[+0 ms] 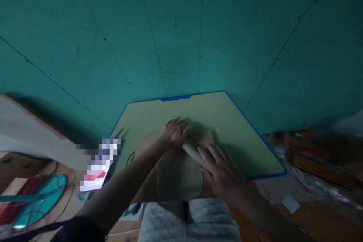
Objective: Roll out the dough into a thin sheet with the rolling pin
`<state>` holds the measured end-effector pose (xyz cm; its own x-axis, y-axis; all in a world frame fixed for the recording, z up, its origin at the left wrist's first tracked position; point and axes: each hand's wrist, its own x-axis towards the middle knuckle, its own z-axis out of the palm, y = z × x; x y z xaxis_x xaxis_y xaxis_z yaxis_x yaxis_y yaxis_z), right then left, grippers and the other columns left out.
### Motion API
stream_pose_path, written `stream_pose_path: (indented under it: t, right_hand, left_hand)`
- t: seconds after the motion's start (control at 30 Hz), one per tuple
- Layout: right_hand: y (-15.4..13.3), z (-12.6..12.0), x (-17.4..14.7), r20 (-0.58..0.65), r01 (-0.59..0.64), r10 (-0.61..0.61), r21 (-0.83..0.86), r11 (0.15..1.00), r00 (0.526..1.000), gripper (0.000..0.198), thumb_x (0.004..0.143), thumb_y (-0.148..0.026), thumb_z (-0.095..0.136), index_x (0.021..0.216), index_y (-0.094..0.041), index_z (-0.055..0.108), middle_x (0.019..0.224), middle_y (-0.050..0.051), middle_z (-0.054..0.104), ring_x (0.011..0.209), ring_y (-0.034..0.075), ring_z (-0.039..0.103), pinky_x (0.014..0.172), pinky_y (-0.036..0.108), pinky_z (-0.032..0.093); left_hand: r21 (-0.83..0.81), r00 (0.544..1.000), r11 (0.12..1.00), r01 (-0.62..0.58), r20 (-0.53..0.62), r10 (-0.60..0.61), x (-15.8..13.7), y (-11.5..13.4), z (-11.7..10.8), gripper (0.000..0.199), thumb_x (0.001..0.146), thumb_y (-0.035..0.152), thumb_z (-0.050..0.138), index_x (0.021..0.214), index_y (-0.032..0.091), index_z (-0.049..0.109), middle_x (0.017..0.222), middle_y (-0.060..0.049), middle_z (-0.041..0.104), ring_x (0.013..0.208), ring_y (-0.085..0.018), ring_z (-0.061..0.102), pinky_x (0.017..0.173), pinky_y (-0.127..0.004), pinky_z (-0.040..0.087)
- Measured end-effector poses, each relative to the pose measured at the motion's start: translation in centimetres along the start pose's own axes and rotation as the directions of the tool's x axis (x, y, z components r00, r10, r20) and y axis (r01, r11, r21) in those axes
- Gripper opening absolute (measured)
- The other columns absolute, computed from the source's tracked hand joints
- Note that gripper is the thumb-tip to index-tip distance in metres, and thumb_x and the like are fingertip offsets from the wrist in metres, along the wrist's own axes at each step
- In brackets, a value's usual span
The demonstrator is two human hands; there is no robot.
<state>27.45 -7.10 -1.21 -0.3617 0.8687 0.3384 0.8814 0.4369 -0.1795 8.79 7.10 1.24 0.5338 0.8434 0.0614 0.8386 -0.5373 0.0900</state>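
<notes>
A flat, greyish slab (180,176) with rounded edges, like rolled-out clay or dough, lies on a wooden board (146,143) in front of me. Across its far right part runs a pale, smooth rolling pin (195,152), slanting between my hands. My left hand (176,133) rests at the pin's far end, fingers stretched forward and thumb out to the side. Over the near right end lies my right hand (217,162), with its fingers spread and extended forward. My left palm hides that end of the pin.
The board rests on a pale, blue-rimmed tabletop (241,136) against a green wall (181,38). A phone (98,170) with a lit, blurred screen stands at the left, near a dark pointed tool (119,132). Plastic-wrapped packages (314,159) lie at the right.
</notes>
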Motion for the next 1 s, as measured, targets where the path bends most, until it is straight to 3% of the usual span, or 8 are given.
stream_pose_path:
  t: [0.23, 0.37, 0.5, 0.6, 0.67, 0.77, 0.87, 1.0]
  right_hand:
    - [2.6, 0.1, 0.0, 0.096, -0.021, 0.005, 0.173, 0.985, 0.995, 0.053, 0.097, -0.032, 0.04, 0.149, -0.023, 0.038, 0.151, 0.012, 0.043, 0.142, 0.029, 0.033, 0.111, 0.058, 0.037]
    - [2.9, -0.6, 0.2, 0.182, -0.031, 0.006, 0.134, 0.991, 0.983, 0.05, 0.1, -0.036, 0.031, 0.145, -0.017, 0.044, 0.153, 0.015, 0.04, 0.145, 0.029, 0.027, 0.113, 0.059, 0.033]
    - [1.8, -1.2, -0.1, 0.169, -0.024, 0.009, 0.088, 0.996, 0.986, 0.052, 0.1, -0.035, 0.033, 0.148, -0.014, 0.04, 0.154, 0.016, 0.037, 0.146, 0.031, 0.023, 0.114, 0.059, 0.029]
    - [1.9, -1.7, 0.9, 0.168, 0.082, -0.114, 0.186, 0.979, 0.979, 0.052, 0.1, -0.033, 0.036, 0.15, -0.017, 0.037, 0.153, 0.013, 0.04, 0.144, 0.026, 0.029, 0.115, 0.051, 0.033]
    - [2.6, -2.0, 2.5, 0.174, 0.128, -0.18, 0.273, 0.953, 0.968, 0.047, 0.1, -0.028, 0.034, 0.145, -0.021, 0.045, 0.148, 0.009, 0.048, 0.139, 0.021, 0.04, 0.112, 0.041, 0.039]
    - [3.9, -1.8, 5.8, 0.149, 0.021, -0.058, 0.236, 0.971, 0.987, 0.044, 0.096, -0.018, 0.035, 0.133, -0.019, 0.059, 0.138, 0.011, 0.057, 0.132, 0.021, 0.047, 0.111, 0.042, 0.039]
    - [4.2, -1.0, 7.9, 0.171, 0.055, -0.081, 0.154, 0.986, 0.982, 0.045, 0.09, -0.011, 0.04, 0.127, -0.02, 0.064, 0.133, 0.011, 0.059, 0.129, 0.023, 0.048, 0.109, 0.043, 0.04]
    - [3.9, -0.2, 8.3, 0.212, 0.112, -0.131, 0.101, 0.989, 0.968, 0.043, 0.087, -0.008, 0.043, 0.117, -0.023, 0.07, 0.133, 0.011, 0.059, 0.129, 0.022, 0.048, 0.106, 0.043, 0.04]
  left_hand:
    - [-0.012, 0.998, 0.999, 0.041, 0.045, -0.041, 3.4, 1.5, 0.2, 0.051, 0.101, 0.048, 0.027, 0.134, 0.021, 0.055, 0.139, -0.006, 0.057, 0.137, -0.028, 0.043, 0.109, -0.044, 0.039]
    - [-0.036, 0.999, 0.999, 0.032, 0.016, -0.031, 5.0, 2.1, 0.6, 0.048, 0.102, 0.045, 0.026, 0.131, 0.022, 0.056, 0.138, -0.005, 0.059, 0.136, -0.026, 0.044, 0.109, -0.043, 0.04]
    - [-0.062, 0.999, 0.997, 0.044, -0.013, -0.045, 3.9, 1.5, 0.7, 0.048, 0.101, 0.045, 0.028, 0.137, 0.022, 0.052, 0.141, -0.006, 0.056, 0.137, -0.026, 0.042, 0.111, -0.043, 0.038]
    - [-0.089, 0.999, 0.996, 0.002, -0.036, -0.005, 2.0, 0.4, 0.8, 0.048, 0.1, 0.04, 0.031, 0.141, 0.022, 0.047, 0.145, -0.004, 0.051, 0.138, -0.024, 0.042, 0.112, -0.041, 0.037]
    - [-0.088, 0.999, 0.996, -0.024, -0.04, 0.02, 1.0, -0.1, 0.8, 0.048, 0.099, 0.035, 0.033, 0.144, 0.02, 0.045, 0.147, -0.005, 0.049, 0.138, -0.024, 0.041, 0.113, -0.04, 0.037]
    - [-0.079, 0.999, 0.997, -0.023, -0.044, 0.02, 0.3, -0.5, 1.0, 0.049, 0.097, 0.029, 0.035, 0.144, 0.018, 0.044, 0.146, -0.007, 0.05, 0.138, -0.024, 0.042, 0.111, -0.04, 0.038]
    - [-0.089, 0.997, 0.996, -0.016, -0.075, 0.009, 0.2, -0.5, 1.2, 0.047, 0.096, 0.028, 0.036, 0.141, 0.019, 0.048, 0.143, -0.008, 0.054, 0.133, -0.024, 0.048, 0.109, -0.04, 0.041]
    - [-0.097, 0.996, 0.995, -0.008, -0.092, -0.001, 0.2, -0.3, 1.2, 0.044, 0.097, 0.03, 0.035, 0.138, 0.02, 0.05, 0.137, -0.008, 0.059, 0.127, -0.023, 0.053, 0.105, -0.039, 0.044]
